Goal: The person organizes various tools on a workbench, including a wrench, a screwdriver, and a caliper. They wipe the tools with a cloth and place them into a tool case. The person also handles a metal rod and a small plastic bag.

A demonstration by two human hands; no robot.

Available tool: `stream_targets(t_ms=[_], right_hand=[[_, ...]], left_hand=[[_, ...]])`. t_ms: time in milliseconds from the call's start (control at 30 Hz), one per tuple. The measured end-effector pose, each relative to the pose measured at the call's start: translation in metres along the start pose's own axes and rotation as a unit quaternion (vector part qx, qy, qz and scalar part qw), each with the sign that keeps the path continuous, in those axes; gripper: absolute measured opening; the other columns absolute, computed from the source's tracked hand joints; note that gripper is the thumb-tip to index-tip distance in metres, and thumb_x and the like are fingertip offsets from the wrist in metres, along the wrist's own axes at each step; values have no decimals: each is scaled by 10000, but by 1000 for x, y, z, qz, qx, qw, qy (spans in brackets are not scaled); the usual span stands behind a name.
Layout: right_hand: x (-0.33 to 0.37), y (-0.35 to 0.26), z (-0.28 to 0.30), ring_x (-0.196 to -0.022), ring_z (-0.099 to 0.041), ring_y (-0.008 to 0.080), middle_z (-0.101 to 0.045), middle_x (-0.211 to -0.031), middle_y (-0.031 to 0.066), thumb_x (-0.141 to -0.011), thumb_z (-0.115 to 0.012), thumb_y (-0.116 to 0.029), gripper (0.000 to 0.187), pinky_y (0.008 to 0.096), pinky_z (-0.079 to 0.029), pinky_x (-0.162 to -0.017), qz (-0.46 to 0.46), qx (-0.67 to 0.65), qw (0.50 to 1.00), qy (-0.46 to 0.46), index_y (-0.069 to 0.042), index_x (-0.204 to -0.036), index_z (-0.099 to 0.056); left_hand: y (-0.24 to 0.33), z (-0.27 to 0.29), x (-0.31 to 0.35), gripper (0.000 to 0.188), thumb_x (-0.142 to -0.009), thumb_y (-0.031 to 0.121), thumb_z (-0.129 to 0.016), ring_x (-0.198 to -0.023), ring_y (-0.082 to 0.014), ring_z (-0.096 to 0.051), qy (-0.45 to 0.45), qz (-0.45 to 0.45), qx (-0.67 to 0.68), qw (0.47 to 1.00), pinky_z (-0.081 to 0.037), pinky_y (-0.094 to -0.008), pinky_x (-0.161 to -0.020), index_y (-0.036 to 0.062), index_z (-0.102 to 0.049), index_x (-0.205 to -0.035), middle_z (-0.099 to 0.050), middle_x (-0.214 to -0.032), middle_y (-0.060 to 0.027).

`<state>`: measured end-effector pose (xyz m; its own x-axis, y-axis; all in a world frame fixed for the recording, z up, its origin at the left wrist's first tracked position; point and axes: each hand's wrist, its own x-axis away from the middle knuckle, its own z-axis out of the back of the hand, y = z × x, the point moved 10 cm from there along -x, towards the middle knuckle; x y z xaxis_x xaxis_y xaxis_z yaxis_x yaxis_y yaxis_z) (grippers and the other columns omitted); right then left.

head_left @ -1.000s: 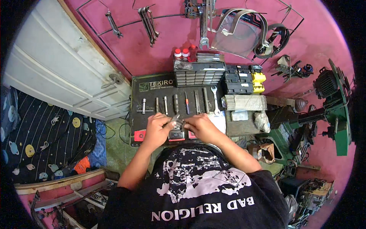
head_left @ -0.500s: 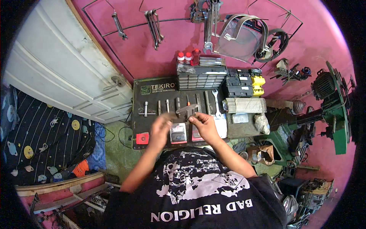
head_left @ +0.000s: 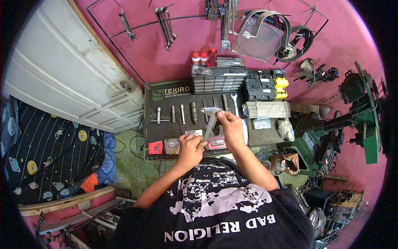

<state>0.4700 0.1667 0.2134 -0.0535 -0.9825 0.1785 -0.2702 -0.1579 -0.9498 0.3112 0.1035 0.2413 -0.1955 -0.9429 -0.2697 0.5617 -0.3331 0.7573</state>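
Above the mat I hold a vernier caliper (head_left: 210,125) in both hands, slanted, its jaws at the far end. My right hand (head_left: 232,128) is closed on it just below the jaws, thumb and fingers pinching the bar. My left hand (head_left: 191,150) wraps round its near end. Under and beside the hands lie a red-and-white packet (head_left: 216,143) and, to the left, a round clear case (head_left: 172,146) and a red square packet (head_left: 155,147). Beyond stand out a T-handle wrench (head_left: 158,116), a drill bit (head_left: 173,114), a socket extension (head_left: 182,114) and a dark cylindrical tool (head_left: 193,113).
A small-drawer cabinet (head_left: 218,83) stands at the mat's far edge, with red-capped bottles (head_left: 196,58) on top. Black and yellow cases (head_left: 260,86) and a bundle of rods (head_left: 267,110) sit to the right. A green drill press (head_left: 371,120) rises farther right; a white door (head_left: 74,70) is at left.
My left hand has come right and nearer me onto the caliper's near end. The caliper has turned to point more away from me, and my right hand has risen toward its jaws.
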Motion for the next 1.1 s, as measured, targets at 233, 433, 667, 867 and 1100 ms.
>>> stream_targets(t_ms=[233,433,667,867,1100], right_hand=[[19,13,-29,-1109,-637,154,-679,-1241,126,-932,-660,15,440,282,-510,-954,-61,-120,979,-155,58,-1355,-550],[8,28,0,-1007,-676,141,-716,-1159,117,-902,-661,79,436,269,-542,-877,-76,-13,988,-134,55,-1329,-577],[21,-112,-3,-830,-654,166,-758,-890,38,-795,-802,-80,180,323,-477,-802,355,345,865,76,-92,-974,-795],[65,-91,-58,-899,-520,208,-678,-1030,-60,-680,-723,-77,429,415,-381,-841,553,507,660,15,-227,-1079,-772],[67,-127,-59,-899,-507,221,-695,-1010,-64,-681,-705,-65,391,424,-369,-816,582,505,634,74,-223,-1032,-771]], left_hand=[[-19,-2,2,103,-900,129,-657,-844,-335,-628,-5,72,16,997,-403,-444,-888,33,-681,-872,-671,-834,-118],[-19,3,-4,103,-902,116,-647,-830,-319,-641,-13,94,43,995,-413,-436,-890,49,-689,-836,-685,-844,-96],[-18,9,-4,121,-893,117,-655,-831,-307,-623,0,87,41,995,-396,-436,-898,55,-672,-791,-658,-794,-87],[7,12,-6,85,-880,104,-654,-839,-344,-607,29,1,-2,1000,-390,-442,-906,21,-646,-859,-631,-806,-136],[16,15,-1,81,-863,93,-663,-813,-359,-603,41,-26,-3,999,-405,-448,-874,20,-633,-845,-617,-796,-143]])
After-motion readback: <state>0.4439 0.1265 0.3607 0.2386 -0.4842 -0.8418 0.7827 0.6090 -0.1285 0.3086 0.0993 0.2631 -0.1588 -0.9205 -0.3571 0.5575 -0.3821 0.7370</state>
